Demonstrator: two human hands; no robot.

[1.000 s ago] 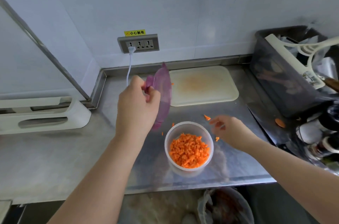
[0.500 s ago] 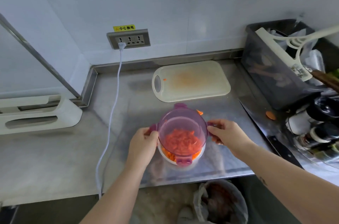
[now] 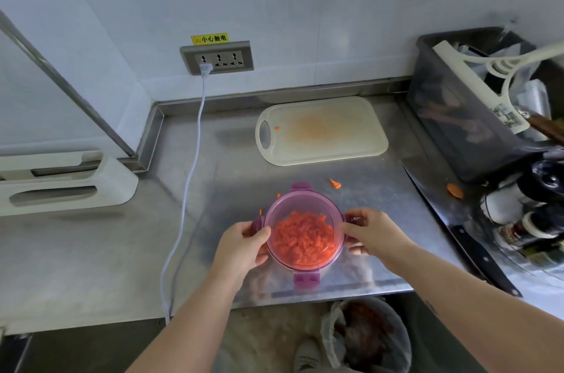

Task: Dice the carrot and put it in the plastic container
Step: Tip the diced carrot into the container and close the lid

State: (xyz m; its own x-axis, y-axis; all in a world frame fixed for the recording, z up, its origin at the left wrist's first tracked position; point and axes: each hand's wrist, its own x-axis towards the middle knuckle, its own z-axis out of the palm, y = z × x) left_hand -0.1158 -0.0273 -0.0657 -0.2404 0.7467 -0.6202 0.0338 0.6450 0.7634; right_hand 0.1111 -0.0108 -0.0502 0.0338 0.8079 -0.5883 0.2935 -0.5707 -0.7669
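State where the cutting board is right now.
Head view: the cutting board lies flat at the back of the counter, right of the cable, beyond the container.

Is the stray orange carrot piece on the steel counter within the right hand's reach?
Probably yes: the right hand holds the purple-lidded plastic container, and the orange carrot piece lies just beyond it on open steel counter, nothing between. It must let go first.

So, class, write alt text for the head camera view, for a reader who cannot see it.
A left hand and a right hand grip the sides of a purple-lidded plastic container of diced carrot on a steel counter. Behind it lies a stained white cutting board, with stray carrot bits nearby.
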